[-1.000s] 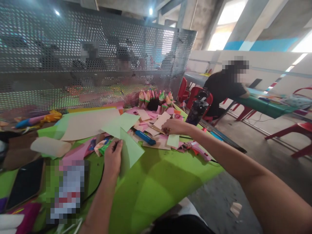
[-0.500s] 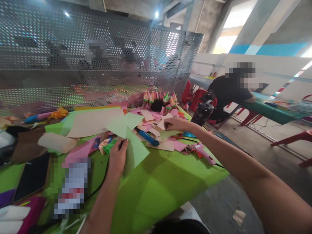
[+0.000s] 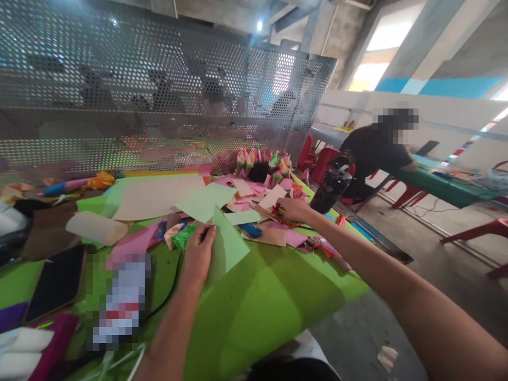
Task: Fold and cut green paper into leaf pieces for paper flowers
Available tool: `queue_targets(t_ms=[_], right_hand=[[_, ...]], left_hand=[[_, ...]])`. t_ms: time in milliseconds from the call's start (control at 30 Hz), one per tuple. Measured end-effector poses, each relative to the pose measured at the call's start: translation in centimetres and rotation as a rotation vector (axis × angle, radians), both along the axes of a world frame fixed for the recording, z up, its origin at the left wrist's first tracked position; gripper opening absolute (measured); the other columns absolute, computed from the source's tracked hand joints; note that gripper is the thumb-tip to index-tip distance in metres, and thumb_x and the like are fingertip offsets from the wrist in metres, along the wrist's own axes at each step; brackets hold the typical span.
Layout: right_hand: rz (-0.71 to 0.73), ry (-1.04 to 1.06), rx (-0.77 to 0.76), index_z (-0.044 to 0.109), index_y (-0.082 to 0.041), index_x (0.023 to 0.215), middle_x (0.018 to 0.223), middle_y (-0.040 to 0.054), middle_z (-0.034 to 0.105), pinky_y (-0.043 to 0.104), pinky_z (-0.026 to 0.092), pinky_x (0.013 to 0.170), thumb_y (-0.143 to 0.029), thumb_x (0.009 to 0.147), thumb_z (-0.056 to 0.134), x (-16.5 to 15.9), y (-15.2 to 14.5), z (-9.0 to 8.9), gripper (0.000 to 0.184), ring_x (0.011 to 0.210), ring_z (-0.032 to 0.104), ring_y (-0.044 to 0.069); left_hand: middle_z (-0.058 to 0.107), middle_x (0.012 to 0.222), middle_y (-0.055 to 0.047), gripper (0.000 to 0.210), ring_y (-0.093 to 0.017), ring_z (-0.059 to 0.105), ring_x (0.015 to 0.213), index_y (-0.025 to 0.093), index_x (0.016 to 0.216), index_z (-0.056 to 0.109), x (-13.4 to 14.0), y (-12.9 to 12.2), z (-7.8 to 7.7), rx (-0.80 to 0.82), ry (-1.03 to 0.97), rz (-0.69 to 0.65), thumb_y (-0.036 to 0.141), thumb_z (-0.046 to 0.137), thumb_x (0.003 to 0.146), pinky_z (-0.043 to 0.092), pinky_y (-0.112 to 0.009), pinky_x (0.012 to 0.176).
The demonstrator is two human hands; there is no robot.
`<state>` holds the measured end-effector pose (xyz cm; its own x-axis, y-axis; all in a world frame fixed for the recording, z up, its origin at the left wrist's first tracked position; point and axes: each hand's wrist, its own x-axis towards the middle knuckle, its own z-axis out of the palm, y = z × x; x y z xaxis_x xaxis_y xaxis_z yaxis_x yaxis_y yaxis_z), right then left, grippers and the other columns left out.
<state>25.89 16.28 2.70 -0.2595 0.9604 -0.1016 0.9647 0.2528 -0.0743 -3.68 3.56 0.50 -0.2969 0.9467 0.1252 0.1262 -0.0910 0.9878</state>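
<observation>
My left hand (image 3: 201, 248) is closed, pinching the edge of a light green sheet of paper (image 3: 229, 248) above the table. Beside its fingers lies a crumpled bright green piece (image 3: 183, 237). Over the paper scraps, my right hand (image 3: 294, 209) has its fingers curled on the red handles of a pair of scissors (image 3: 278, 216), whose blades point left. A narrow light green paper strip (image 3: 244, 217) rests on the pile, partly covering a blue tool (image 3: 251, 229). A pink glue gun (image 3: 331, 255) lies near my right forearm.
Paper cones with swirled tops (image 3: 262, 159) stand at the back, before a perforated metal screen (image 3: 166, 95). A dark bottle (image 3: 330, 188) stands at the right edge. A phone (image 3: 55, 283) and a cream roll (image 3: 96, 228) lie left. A person (image 3: 373, 148) sits at another table.
My right hand has let go of the light green strip, which now lies on the scraps over the blue tool, and has moved right onto the scissors. My left hand still holds the sheet.
</observation>
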Motion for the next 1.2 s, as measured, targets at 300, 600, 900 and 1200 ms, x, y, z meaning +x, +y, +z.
queue_targets(t_ms=[300,600,900,1200], right_hand=[[-0.035,0.343,-0.038,0.057,-0.013,0.114,0.099,0.0106,0.069,0.024,0.044,0.062,-0.023,0.076,0.058,0.9,-1.3,1.8,0.039,0.079,0.062,0.019],[-0.051,1.302,-0.527,0.056,-0.021,0.109,0.065,-0.0057,0.051,0.02,0.035,0.042,-0.043,0.076,0.069,0.1,-6.3,1.2,0.042,0.046,0.043,0.007],[0.047,1.4,-0.574,0.053,-0.02,0.11,0.075,-0.0038,0.06,0.016,0.029,0.039,-0.042,0.064,0.083,-6.6,-10.2,0.7,0.06,0.046,0.041,0.003],[0.043,1.37,-0.475,0.053,-0.022,0.103,0.077,-0.0055,0.051,0.018,0.037,0.042,-0.042,0.061,0.083,-9.2,-11.6,0.2,0.055,0.05,0.042,0.005]], left_hand=[[0.067,0.078,-0.001,0.028,-0.022,0.059,0.078,0.02,0.079,0.066,0.0,0.0,-0.1,-0.028,-0.055,-0.01,0.047,0.064,0.07,0.045,-0.032,0.074],[0.07,0.081,-0.002,0.029,-0.022,0.062,0.08,0.019,0.082,0.067,0.5,0.0,-0.2,-0.01,-0.157,-0.015,0.044,0.067,0.067,0.048,-0.033,0.075],[0.068,0.076,-0.001,0.028,-0.02,0.062,0.076,0.019,0.08,0.066,0.6,0.0,-0.1,-0.008,-0.174,-0.09,0.044,0.067,0.067,0.048,-0.03,0.071],[0.068,0.076,-0.003,0.03,-0.02,0.061,0.072,0.018,0.083,0.066,0.5,-0.3,-0.2,-0.012,-0.151,-0.132,0.046,0.067,0.072,0.047,-0.029,0.063]])
